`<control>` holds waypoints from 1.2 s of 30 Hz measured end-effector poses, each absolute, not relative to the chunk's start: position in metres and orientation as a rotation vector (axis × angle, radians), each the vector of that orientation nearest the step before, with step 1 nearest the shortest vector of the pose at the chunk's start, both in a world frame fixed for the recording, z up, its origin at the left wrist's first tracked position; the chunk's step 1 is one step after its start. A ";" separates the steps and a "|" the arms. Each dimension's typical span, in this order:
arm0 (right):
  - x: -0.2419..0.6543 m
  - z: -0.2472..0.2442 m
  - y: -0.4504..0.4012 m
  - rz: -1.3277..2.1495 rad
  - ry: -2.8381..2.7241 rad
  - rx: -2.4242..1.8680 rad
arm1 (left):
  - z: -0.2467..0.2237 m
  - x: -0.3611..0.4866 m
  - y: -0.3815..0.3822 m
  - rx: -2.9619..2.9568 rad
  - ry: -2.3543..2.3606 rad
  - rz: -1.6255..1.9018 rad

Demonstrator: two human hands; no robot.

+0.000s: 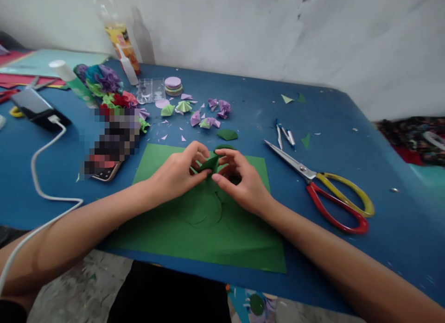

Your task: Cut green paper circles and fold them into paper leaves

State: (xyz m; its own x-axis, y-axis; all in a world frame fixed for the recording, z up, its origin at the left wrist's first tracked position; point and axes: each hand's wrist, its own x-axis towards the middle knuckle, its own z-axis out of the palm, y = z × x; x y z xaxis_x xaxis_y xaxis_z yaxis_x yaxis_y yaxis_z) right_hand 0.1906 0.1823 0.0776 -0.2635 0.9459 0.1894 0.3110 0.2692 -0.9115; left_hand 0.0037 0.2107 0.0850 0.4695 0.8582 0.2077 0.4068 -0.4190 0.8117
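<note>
A small folded piece of dark green paper [209, 164] is held up between my two hands, over a large green sheet [208, 249] lying flat on the table. My left hand [177, 172] pinches its lower left side between thumb and fingers. At its right edge, my right hand [241, 181] curls its fingers around the paper, though the exact contact is partly hidden. Round outlines mark the sheet below. Another folded green piece [227, 135] rests just beyond the sheet.
Large scissors [313, 177] and a drawing compass [285, 134] lie to the right. Purple and light green pleated papers [183, 106] and scraps spread behind the sheet. On the left are a phone [107, 170], a white cable [34, 170], a glue stick [74, 82] and a bottle [121, 40].
</note>
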 end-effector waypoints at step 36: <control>0.193 0.068 0.183 0.261 -2.010 -0.996 | 0.082 0.003 0.214 2.465 0.786 1.103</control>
State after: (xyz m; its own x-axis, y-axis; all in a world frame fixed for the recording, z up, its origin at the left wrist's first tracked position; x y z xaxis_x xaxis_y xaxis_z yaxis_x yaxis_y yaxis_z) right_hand 0.1931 0.1826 0.0677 -0.3164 0.7310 0.6046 0.5520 0.6602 -0.5093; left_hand 0.0025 0.2136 0.0820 0.5487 0.6035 0.5785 0.3502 -0.7943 0.4965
